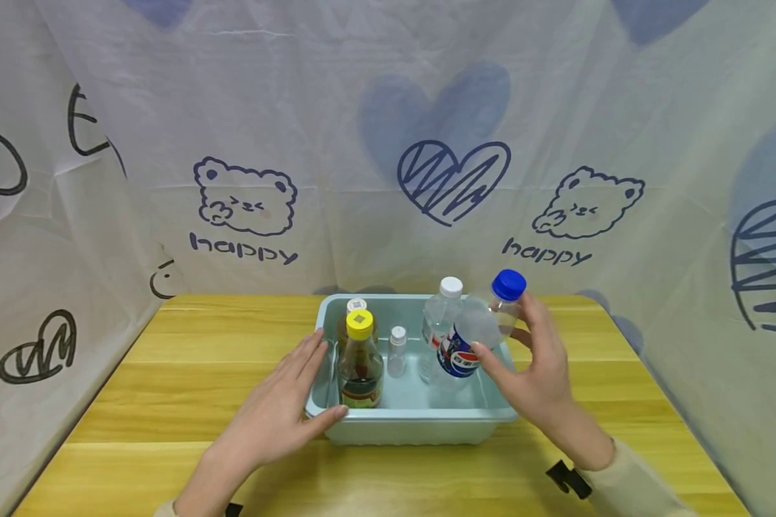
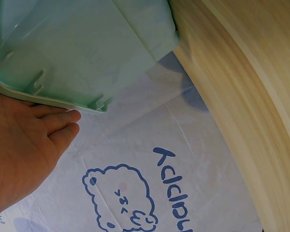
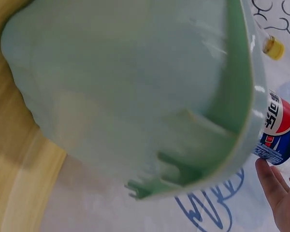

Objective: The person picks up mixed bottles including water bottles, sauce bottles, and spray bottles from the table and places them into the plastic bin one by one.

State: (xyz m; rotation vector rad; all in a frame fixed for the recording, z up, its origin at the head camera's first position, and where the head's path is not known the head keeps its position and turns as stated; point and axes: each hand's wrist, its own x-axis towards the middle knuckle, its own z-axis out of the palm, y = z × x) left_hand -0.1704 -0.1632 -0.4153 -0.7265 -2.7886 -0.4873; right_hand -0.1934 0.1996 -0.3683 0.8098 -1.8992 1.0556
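Note:
My right hand (image 1: 538, 377) grips a clear plastic Pepsi bottle (image 1: 459, 355) with a blue cap, tilted over the right end of a pale green plastic bin (image 1: 420, 429). In the right wrist view its red, white and blue label (image 3: 280, 128) shows beside the rim, with fingertips at its lower side. My left hand (image 1: 274, 413) rests against the bin's left rim, fingers straight; the left wrist view shows those fingers (image 2: 63, 126) along the outer edge. Inside the bin stands a yellow-capped bottle of dark liquid (image 1: 361, 373), nearest that hand.
Also in the bin are a white-capped bottle (image 1: 357, 304) partly hidden behind the yellow-capped one, a small white-capped bottle (image 1: 396, 352) and a clear white-capped bottle (image 1: 441, 316). The bin stands on a wooden table (image 1: 187, 373), with a printed cloth (image 1: 349, 143) hanging behind.

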